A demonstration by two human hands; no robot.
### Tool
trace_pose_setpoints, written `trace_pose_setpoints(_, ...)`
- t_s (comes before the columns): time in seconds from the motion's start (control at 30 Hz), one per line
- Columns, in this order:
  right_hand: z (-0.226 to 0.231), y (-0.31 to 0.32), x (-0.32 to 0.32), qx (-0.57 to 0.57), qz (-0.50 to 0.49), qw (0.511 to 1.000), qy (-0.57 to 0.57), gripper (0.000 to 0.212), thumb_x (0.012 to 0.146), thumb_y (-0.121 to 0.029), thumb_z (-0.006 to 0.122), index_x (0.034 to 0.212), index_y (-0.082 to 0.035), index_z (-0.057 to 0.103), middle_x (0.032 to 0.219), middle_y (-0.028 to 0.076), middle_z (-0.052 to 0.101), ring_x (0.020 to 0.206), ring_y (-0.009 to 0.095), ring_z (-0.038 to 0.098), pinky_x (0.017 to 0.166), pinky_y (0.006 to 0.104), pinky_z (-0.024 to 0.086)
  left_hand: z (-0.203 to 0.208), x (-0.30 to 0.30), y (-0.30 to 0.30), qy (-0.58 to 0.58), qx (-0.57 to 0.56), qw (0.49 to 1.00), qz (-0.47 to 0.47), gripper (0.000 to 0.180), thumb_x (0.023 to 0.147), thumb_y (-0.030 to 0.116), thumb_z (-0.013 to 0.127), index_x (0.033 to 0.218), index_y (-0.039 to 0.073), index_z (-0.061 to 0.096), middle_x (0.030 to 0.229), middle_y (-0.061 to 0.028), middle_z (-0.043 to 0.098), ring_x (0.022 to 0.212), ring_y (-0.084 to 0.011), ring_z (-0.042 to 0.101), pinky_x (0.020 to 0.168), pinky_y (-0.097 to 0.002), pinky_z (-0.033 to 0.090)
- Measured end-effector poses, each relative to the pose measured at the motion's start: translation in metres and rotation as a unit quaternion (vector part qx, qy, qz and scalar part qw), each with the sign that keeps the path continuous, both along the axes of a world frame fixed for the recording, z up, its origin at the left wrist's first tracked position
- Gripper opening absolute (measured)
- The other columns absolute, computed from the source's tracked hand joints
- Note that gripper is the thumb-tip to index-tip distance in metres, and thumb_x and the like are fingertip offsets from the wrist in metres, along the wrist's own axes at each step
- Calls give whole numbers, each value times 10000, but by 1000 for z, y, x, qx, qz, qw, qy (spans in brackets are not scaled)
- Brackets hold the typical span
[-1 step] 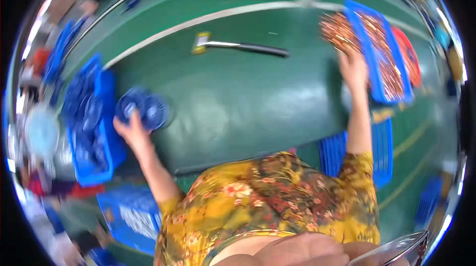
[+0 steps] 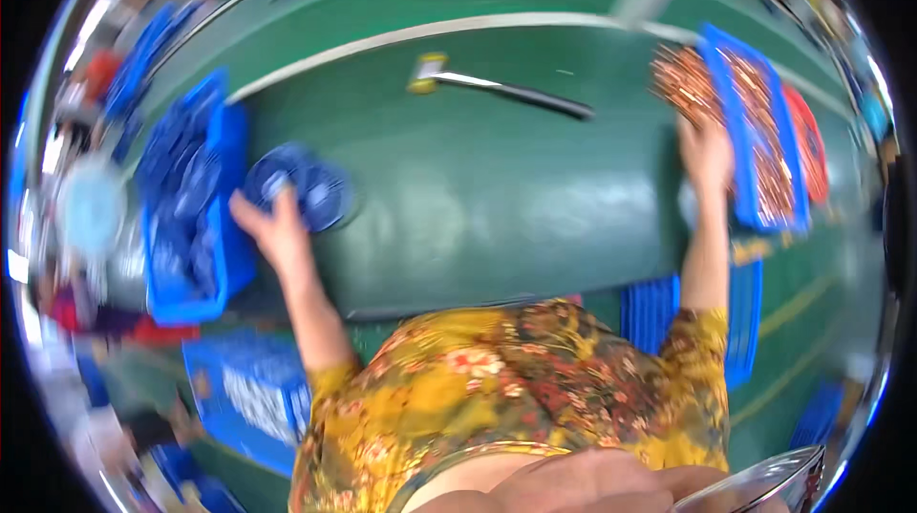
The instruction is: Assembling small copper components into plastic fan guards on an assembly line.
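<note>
Two arms (image 2: pixel 320 317) outspread, left hand (image 2: pixel 277 228) splayed, right hand (image 2: pixel 707 155) at copper pieces (image 2: pixel 683 80), grip unclear

My two hands, one left hand (image 2: pixel 279 234) and one right hand (image 2: pixel 708 156), flanked one hammer (image 2: pixel 535 98) on one green table (image 2: pixel 468 212). Left of the hammer sat one blue bin (image 2: pixel 230 193) and two round blue parts (image 2: pixel 326 196); to its right, one blue crate (image 2: pixel 736 121), one red container (image 2: pixel 808 145) and one heap of copper-coloured pieces (image 2: pixel 684 79), the pieces too blurred for me to count.
</note>
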State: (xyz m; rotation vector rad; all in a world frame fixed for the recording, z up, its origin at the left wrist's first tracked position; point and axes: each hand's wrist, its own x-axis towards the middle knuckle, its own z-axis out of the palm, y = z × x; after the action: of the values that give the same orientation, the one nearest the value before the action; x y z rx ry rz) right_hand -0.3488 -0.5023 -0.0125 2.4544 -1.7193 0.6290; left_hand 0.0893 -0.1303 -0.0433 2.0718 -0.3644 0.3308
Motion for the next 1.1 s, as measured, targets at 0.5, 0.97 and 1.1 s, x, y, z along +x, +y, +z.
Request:
trace_pose_setpoints(0.5,8,95,47,26,207,956,-207,163,905,-118,632,1002,-4,697,938,97,710,796,153,654,726,273,518,-3,-25,14,-91,131,986,-44,472,925,283,531,1375,158,463,1376,-189,462,1316,-417,353,1093,-579,217)
trace_pose_setpoints(0.97,73,218,188,-71,551,764,-327,258,610,-27,816,832,-49,686,778,66,626,681,239,600,598,327,490,55,-132,-33,253,-372,842,-297,387,1046,301,328,1103,-15,545,983,-65,597,860,-111,566,802,-275,473)
trace_pose_setpoints(1.1,63,218,194,-56,540,772,-330,240,615,-43,819,810,-63,680,776,49,627,679,224,601,587,321,485,63,-145,-37,253,-319,839,-361,378,1041,291,336,1162,-14,524,1093,-91,585,954,-135,580,869,-295,468)
